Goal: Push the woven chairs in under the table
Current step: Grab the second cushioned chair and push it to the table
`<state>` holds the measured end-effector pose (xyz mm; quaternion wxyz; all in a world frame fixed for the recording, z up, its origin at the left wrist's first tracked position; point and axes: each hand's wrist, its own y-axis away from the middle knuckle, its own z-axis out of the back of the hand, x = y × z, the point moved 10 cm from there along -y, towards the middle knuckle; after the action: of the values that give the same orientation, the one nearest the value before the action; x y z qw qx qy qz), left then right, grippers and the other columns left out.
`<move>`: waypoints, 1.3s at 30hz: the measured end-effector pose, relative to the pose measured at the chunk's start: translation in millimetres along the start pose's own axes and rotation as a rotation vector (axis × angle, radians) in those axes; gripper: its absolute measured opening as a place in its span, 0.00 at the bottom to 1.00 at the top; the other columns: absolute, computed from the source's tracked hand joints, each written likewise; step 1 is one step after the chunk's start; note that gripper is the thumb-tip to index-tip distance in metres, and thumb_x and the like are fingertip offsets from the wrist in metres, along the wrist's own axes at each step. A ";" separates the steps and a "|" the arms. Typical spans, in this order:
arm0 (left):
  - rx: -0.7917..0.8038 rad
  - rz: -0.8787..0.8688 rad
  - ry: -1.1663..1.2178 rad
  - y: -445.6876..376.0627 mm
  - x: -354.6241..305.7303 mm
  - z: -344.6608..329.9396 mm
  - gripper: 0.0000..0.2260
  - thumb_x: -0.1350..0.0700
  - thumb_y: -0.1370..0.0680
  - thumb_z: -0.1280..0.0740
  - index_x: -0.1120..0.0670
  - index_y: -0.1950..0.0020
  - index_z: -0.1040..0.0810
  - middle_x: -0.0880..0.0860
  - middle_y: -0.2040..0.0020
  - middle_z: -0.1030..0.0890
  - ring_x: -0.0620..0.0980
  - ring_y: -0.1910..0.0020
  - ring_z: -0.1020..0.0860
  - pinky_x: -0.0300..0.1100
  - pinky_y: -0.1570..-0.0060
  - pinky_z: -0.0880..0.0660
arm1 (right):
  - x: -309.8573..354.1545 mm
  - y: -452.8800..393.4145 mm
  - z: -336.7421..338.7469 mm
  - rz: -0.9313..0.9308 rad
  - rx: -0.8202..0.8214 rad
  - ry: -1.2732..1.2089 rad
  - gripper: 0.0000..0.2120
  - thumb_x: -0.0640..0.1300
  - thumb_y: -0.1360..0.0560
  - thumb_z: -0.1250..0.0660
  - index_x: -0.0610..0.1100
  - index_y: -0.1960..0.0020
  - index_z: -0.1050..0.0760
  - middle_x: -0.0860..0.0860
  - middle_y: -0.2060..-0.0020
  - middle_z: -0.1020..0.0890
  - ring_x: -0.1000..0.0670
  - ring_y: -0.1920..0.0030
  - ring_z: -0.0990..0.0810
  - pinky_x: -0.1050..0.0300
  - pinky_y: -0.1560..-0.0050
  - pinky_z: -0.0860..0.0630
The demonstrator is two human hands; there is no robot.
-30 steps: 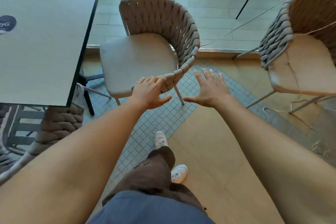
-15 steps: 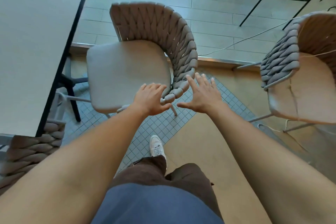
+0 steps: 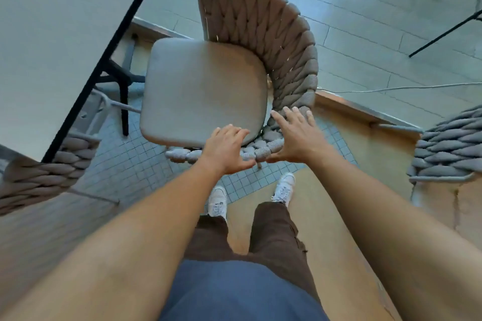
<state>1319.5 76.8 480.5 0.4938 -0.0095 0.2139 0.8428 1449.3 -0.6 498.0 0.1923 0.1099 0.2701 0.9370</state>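
A woven chair (image 3: 281, 41) with a grey seat cushion stands in the middle, just right of the pale table (image 3: 52, 34), with its seat out from under the tabletop. My left hand (image 3: 227, 148) is curled over the near woven arm, thumb underneath. Just to its right, my right hand (image 3: 294, 135) lies flat against the same woven arm with its fingers spread. A second woven chair (image 3: 448, 146) stands apart at the right edge. A third woven chair (image 3: 39, 172) shows at the lower left, partly under the table.
The table has a black edge and a black leg (image 3: 122, 81) close to the middle chair's seat. A raised threshold strip (image 3: 365, 112) and a thin cable (image 3: 391, 88) cross the floor behind. Black metal legs (image 3: 443, 34) stand at the top right.
I have stepped closer and now look down more steeply on the middle chair. My right hand has moved from the air onto the woven arm beside my left hand.
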 end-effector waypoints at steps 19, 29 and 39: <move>0.070 0.243 0.046 -28.2 -16.2 -87.4 0.18 0.45 0.24 0.33 0.43 0.33 0.27 0.47 0.44 0.18 0.51 0.44 0.21 0.46 0.49 0.27 | 11.2 -73.1 -84.7 0.473 0.153 0.394 0.15 0.52 0.25 0.33 0.52 0.40 0.27 0.52 0.45 0.18 0.46 0.40 0.21 0.48 0.42 0.29; 0.046 0.089 0.054 -25.4 10.4 -73.3 0.19 0.53 0.24 0.34 0.43 0.33 0.26 0.48 0.50 0.16 0.53 0.53 0.18 0.48 0.60 0.22 | 30.8 -83.7 -79.6 0.402 0.077 0.341 0.14 0.54 0.26 0.34 0.53 0.42 0.24 0.55 0.47 0.16 0.48 0.38 0.22 0.48 0.43 0.29; 0.082 0.031 0.029 2.2 67.9 -76.0 0.21 0.51 0.25 0.33 0.41 0.32 0.27 0.45 0.49 0.17 0.50 0.51 0.18 0.45 0.61 0.26 | 93.2 -87.2 -81.8 0.334 0.077 0.264 0.13 0.51 0.26 0.33 0.53 0.42 0.25 0.53 0.49 0.17 0.46 0.42 0.21 0.48 0.45 0.30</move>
<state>1268.0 103.9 396.8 0.4774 0.0018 0.2558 0.8407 1366.2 68.6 391.8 -0.0070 0.0368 0.3066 0.9511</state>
